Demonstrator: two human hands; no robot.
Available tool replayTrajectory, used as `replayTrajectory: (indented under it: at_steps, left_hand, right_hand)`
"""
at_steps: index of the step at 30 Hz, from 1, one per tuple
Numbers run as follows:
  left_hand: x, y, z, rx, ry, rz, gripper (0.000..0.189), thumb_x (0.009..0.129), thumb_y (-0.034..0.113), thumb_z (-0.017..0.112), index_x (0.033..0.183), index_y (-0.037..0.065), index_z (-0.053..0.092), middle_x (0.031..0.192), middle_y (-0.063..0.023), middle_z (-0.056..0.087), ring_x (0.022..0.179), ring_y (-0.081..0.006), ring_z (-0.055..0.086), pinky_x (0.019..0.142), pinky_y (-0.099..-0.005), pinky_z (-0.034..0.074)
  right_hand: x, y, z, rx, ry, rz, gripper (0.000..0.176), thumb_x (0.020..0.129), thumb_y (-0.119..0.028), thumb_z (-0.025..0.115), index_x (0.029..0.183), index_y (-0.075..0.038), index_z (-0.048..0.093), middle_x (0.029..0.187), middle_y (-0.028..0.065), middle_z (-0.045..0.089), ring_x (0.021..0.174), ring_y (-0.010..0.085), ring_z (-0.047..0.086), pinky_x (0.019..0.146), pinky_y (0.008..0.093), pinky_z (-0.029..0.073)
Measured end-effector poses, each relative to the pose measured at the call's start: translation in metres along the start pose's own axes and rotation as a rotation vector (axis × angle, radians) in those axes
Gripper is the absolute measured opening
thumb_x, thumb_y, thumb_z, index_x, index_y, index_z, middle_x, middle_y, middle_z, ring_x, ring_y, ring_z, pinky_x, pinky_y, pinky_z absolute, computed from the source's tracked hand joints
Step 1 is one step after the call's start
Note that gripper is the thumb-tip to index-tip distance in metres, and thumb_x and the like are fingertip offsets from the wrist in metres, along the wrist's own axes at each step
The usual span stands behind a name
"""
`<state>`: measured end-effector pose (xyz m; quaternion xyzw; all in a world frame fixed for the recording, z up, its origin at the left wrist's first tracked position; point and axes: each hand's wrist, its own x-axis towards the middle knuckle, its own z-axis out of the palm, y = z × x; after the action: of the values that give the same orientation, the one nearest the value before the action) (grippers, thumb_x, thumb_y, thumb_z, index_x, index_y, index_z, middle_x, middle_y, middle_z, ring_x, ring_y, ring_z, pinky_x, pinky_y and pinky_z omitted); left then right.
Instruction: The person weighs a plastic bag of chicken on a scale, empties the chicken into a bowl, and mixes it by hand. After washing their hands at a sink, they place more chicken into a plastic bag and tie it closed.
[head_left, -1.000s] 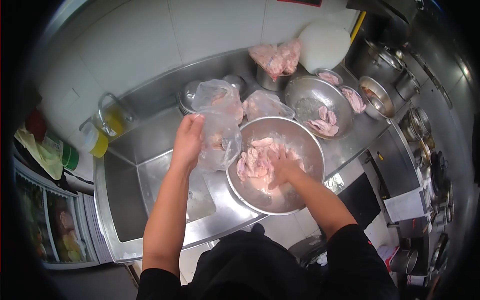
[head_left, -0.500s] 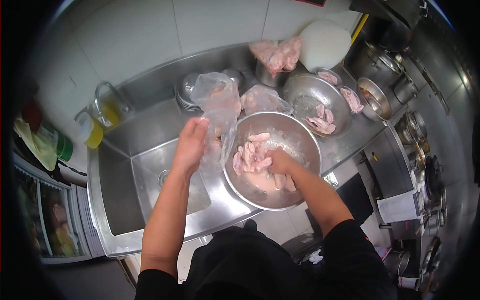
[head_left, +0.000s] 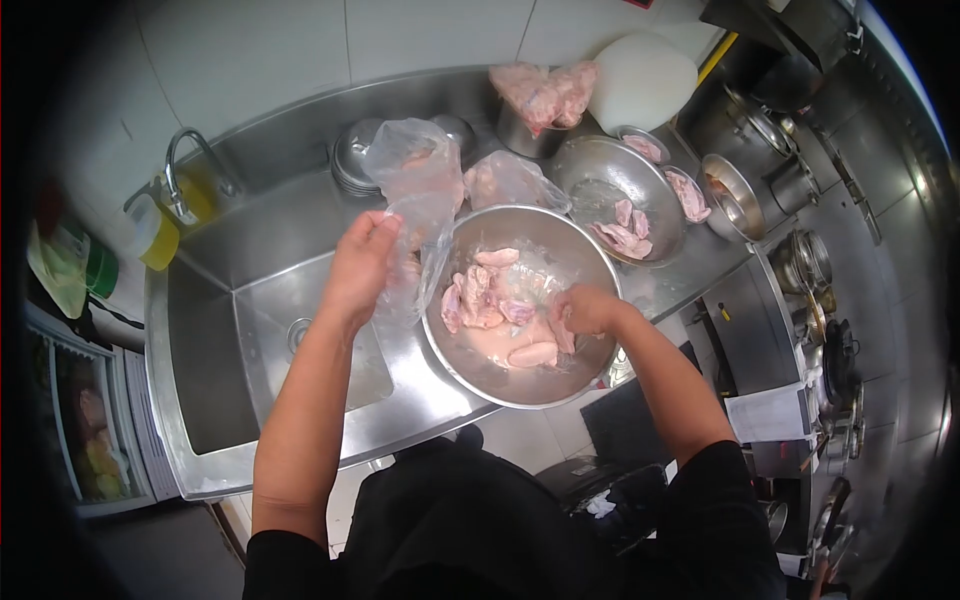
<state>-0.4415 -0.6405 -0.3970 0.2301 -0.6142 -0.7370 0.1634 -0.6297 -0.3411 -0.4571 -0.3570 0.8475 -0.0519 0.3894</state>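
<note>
My left hand (head_left: 362,262) pinches the rim of a clear plastic bag (head_left: 412,225), which hangs beside the large steel bowl and has pale meat inside. Inside that steel bowl (head_left: 590,250) lie several raw chicken wing pieces (head_left: 480,295) in a little cloudy pinkish liquid. Near the bowl's right wall, my right hand (head_left: 592,308) has its fingers closed on a chicken wing piece (head_left: 561,328); the fingertips are partly hidden. A second clear bag of meat (head_left: 513,184) rests just behind the bowl.
A second steel bowl (head_left: 660,205) holds a few wing pieces, with small bowls of meat (head_left: 687,196) beside it. Bagged meat (head_left: 545,95) tops a metal pot. To the left are the sink (head_left: 300,290), its faucet (head_left: 180,170) and a yellow jug (head_left: 157,245).
My right hand has moved rightward from the pile towards the bowl's right side. Wing pieces in the bowl have shifted. My left hand still holds the bag; the whole view has shifted slightly.
</note>
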Motion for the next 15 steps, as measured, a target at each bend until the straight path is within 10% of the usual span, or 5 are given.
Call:
replayTrajectory:
  at_steps: [7,15]
  left_hand:
    - [0.002,-0.006,-0.003,0.031,0.005,-0.007,0.015,0.098,0.027,0.055,0.1,0.012,0.057,0.073,0.0068,0.048,0.06,-0.0034,0.042,0.051,-0.0216,0.038]
    - [-0.005,-0.003,-0.005,0.002,-0.004,-0.033,0.019,0.097,0.027,0.056,0.104,0.009,0.058,0.077,0.0027,0.053,0.066,-0.0065,0.047,0.054,-0.0243,0.04]
  right_hand:
    - [-0.011,-0.035,0.034,-0.473,0.074,0.008,0.08,0.06,-0.049,0.079,0.123,-0.004,0.058,0.136,0.0247,0.044,0.125,0.0394,0.042,0.102,0.0469,0.037]
    - [0.011,-0.059,0.077,-0.212,0.222,0.207,0.076,0.066,-0.041,0.077,0.13,-0.009,0.052,0.125,0.0229,0.047,0.123,0.0416,0.045,0.1,0.0494,0.041]
